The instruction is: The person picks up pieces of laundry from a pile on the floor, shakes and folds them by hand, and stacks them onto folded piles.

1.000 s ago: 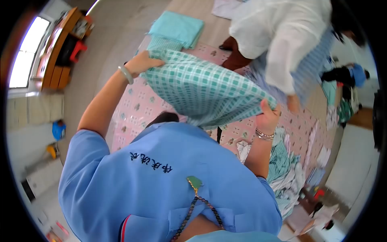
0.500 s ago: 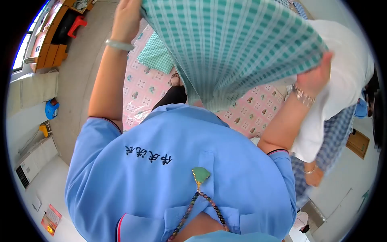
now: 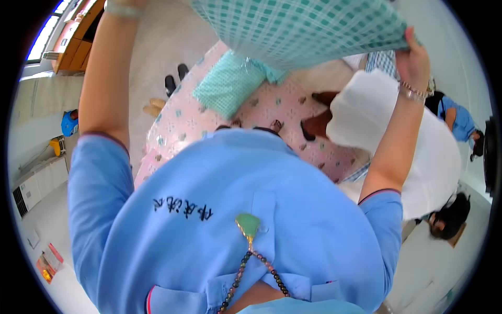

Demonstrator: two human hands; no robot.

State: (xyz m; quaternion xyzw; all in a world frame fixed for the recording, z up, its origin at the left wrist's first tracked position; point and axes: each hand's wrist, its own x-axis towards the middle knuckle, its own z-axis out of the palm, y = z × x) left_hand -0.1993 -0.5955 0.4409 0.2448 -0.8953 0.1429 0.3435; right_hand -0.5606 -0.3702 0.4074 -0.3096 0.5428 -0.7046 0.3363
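A green-and-white checked sheet (image 3: 298, 31) is stretched out in the air across the top of the view. My right hand (image 3: 414, 65), with a bracelet at the wrist, is closed on the sheet's right corner. At the top left, only the wrist and a sliver of my left hand (image 3: 128, 3) show; its fingers are cut off by the frame edge. Below the sheet, a folded green checked cloth (image 3: 230, 86) lies on the pink patterned floor covering (image 3: 272, 107), in front of my feet.
A person in white (image 3: 397, 136) stands close at my right. Farther right are a person in blue (image 3: 456, 116) and a person in dark clothes (image 3: 452, 215). Black shoes (image 3: 170, 85) and tan shoes (image 3: 155, 107) lie left of the covering. A wooden desk (image 3: 78, 44) stands far left.
My arms have spread apart, the left hand moving up and left, mostly out of view. The sheet has risen and flattened, uncovering more of the folded cloth and the floor covering.
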